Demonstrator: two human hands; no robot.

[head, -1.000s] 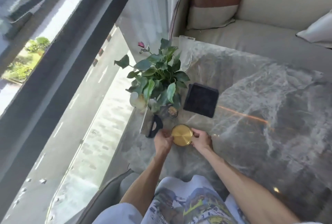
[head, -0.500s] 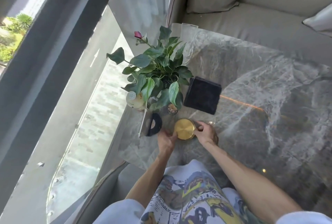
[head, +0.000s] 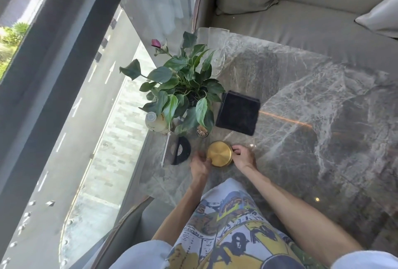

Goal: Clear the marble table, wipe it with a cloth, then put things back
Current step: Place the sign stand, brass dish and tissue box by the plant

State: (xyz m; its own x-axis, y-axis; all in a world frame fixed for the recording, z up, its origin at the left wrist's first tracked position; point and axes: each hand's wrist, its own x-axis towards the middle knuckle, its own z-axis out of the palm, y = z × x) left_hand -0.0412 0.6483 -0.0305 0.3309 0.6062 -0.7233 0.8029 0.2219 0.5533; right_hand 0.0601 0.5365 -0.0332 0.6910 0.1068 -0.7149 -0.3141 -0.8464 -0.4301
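A person in a printed shirt [head: 232, 225] is leaning over a grey marble table [head: 312, 118] beside a tall window, both hands closing around a round gold tin [head: 219, 154] sitting near the table's front-left edge. The left hand [head: 199, 165] is curling its fingers against the tin's left side; the right hand [head: 243, 156] is gripping the right side, thumb and fingers wrapped on the rim. Just behind the tin, a leafy potted plant [head: 183, 87] with a pink bud is standing next to a pale bottle [head: 156, 122] and a small jar [head: 202, 132]. A folded dark cloth [head: 238, 112] is lying to the plant's right. A black disc [head: 180, 150] is leaning left of the tin. A beige sofa [head: 301, 27] is running behind the table.
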